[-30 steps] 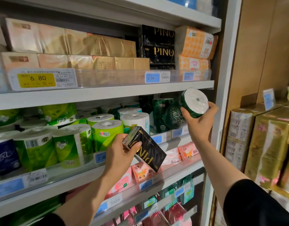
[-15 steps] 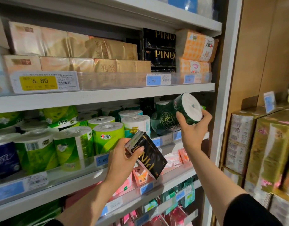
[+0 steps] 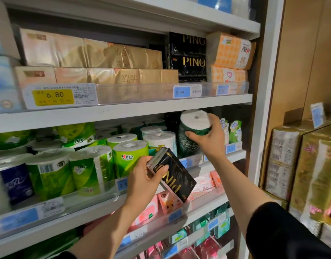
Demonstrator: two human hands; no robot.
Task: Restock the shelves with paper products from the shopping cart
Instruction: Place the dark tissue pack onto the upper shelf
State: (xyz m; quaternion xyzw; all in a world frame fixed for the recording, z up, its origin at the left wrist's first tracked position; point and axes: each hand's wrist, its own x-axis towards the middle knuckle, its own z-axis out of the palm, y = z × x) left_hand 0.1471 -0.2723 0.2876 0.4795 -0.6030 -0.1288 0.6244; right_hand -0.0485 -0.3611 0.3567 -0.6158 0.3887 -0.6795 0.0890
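My right hand (image 3: 210,139) grips a dark green toilet paper roll (image 3: 194,124) by its top end, holding it upright inside the middle shelf (image 3: 123,195), right of the white and light green rolls (image 3: 129,157). Whether it rests on another dark green roll (image 3: 187,146) below it, I cannot tell. My left hand (image 3: 142,184) holds a black PINO tissue pack (image 3: 172,174) tilted in front of the shelf edge. Matching black PINO packs (image 3: 189,58) are stacked on the shelf above.
Tan tissue packs (image 3: 97,58) and orange ones (image 3: 232,53) fill the upper shelf behind price tags (image 3: 187,91). Pink packs (image 3: 168,200) sit on lower shelves. Gold-wrapped bundles (image 3: 310,165) stand on a display at the right, past the white shelf post (image 3: 263,109).
My right hand has turned the dark green roll from lying sideways to upright and moved it left into the middle shelf. My left hand with the black pack has barely moved.
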